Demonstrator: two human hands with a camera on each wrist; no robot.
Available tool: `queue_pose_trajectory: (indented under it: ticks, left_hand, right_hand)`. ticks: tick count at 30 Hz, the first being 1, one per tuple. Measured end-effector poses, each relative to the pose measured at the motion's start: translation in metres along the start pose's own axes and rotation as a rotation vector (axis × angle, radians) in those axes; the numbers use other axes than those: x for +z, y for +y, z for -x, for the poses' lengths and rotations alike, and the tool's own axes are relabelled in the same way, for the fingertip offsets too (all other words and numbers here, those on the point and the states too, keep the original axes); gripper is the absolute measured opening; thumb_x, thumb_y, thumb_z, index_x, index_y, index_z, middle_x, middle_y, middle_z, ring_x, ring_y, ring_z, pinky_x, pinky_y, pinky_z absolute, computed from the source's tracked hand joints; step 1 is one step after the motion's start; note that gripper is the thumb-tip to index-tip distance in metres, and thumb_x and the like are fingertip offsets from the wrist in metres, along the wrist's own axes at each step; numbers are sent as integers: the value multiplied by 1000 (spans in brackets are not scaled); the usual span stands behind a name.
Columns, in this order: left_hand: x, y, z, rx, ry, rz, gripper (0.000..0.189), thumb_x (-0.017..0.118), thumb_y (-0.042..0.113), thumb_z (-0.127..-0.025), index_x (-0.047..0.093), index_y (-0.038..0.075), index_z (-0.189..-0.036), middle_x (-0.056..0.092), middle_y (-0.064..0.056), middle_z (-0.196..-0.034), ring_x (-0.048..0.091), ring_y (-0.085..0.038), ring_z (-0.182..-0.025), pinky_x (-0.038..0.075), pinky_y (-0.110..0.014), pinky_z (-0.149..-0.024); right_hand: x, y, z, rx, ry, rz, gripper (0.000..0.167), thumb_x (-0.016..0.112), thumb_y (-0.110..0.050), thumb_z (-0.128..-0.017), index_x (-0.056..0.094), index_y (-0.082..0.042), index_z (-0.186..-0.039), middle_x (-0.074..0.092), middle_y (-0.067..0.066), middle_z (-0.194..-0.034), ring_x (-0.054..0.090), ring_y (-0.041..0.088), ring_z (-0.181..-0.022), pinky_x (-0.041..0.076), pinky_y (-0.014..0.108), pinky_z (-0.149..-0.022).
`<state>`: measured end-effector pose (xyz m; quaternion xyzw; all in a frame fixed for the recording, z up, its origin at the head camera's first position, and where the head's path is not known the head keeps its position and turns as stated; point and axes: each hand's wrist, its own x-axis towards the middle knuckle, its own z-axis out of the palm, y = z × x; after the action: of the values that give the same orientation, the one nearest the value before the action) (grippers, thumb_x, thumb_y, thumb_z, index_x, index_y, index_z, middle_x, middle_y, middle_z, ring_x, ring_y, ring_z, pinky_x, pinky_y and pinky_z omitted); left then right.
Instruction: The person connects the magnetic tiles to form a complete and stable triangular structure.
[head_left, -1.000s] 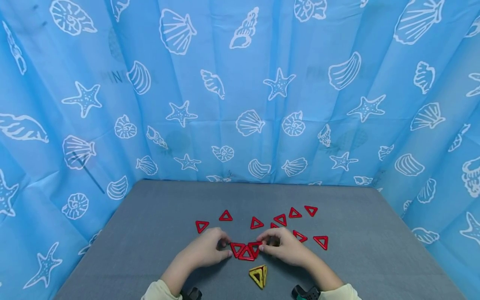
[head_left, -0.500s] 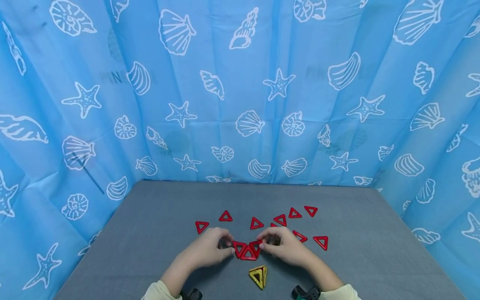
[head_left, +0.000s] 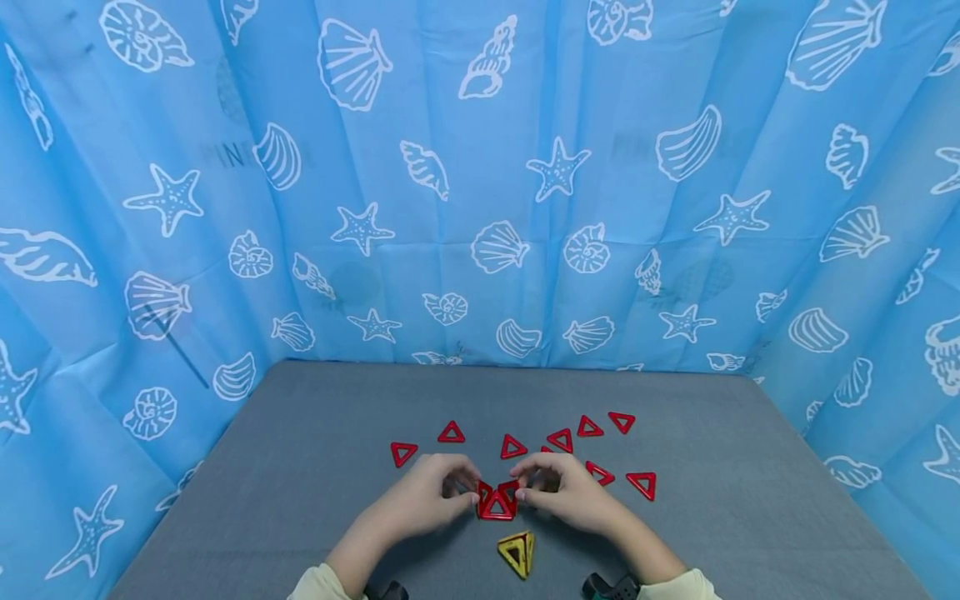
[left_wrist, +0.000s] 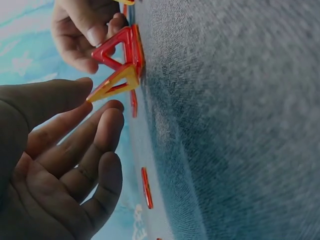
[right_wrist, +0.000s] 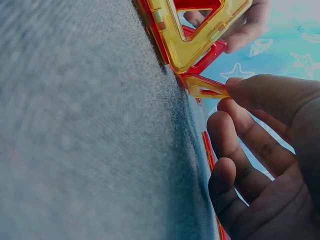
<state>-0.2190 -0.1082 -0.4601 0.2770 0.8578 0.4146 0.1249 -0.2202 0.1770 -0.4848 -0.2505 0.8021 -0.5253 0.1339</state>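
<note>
In the head view, my left hand [head_left: 435,497] and my right hand [head_left: 562,493] face each other over a small cluster of red triangular magnetic tiles. My left thumb and fingers pinch the left tile [left_wrist: 131,75], which leans up off the cloth with its yellow side showing in the left wrist view. My right hand pinches the right tile [right_wrist: 195,86], tilted up likewise. Between them is a middle red tile [head_left: 496,516], its edges meeting both raised tiles. Close in front stands a yellow-faced triangular piece [head_left: 505,547] with a second yellow face beside it.
Several loose red triangle tiles lie beyond the hands, such as one at the left [head_left: 396,455], one in the middle [head_left: 506,451] and one at the right [head_left: 651,483]. Grey cloth [head_left: 315,417] covers the table. A blue shell-print curtain [head_left: 480,183] hangs behind.
My left hand has moved right and inward, tilting the left tile up against the middle one. My right hand has stayed nearly still on its tile. The yellow piece has not moved.
</note>
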Motion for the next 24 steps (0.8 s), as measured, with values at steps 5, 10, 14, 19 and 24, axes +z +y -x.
queue_pose_trajectory:
  ticks: [5, 10, 14, 19, 24]
  left_hand:
    - [1, 2, -1, -15, -20, 38, 16, 75, 19, -99, 75, 18, -116, 75, 6, -108, 69, -5, -90, 57, -28, -79]
    - [3, 3, 0, -27, -34, 57, 17, 75, 18, -100, 75, 21, -117, 75, 5, -112, 70, -4, -93, 57, -28, -81]
    - [3, 5, 0, -23, -49, 79, 18, 74, 17, -101, 75, 20, -118, 75, 4, -114, 71, -4, -96, 58, -27, -83]
    - [4, 5, 0, -24, -55, 85, 21, 75, 16, -100, 74, 15, -121, 76, -1, -118, 71, -6, -96, 58, -27, -82]
    - [5, 6, -1, -27, -54, 73, 22, 75, 16, -100, 74, 15, -122, 76, -1, -119, 70, -6, -94, 57, -28, -81]
  right_hand:
    - [0, 0, -1, -33, -5, -18, 29, 74, -15, -100, 71, -3, -127, 73, 16, -108, 69, 14, -80, 57, 28, -64]
    - [1, 0, -1, -50, -17, -22, 27, 74, -15, -101, 72, -3, -125, 74, 17, -109, 71, 19, -81, 56, 27, -65]
    - [1, 0, -1, -53, -30, -28, 26, 73, -13, -101, 73, -4, -125, 75, 18, -111, 72, 26, -84, 56, 27, -67]
    - [1, 1, 0, -57, -44, -30, 24, 71, -12, -102, 73, -6, -125, 75, 18, -112, 72, 25, -85, 56, 27, -69]
    - [0, 1, 0, -62, -57, -33, 25, 71, -13, -102, 74, -6, -127, 76, 18, -114, 71, 17, -85, 56, 26, -70]
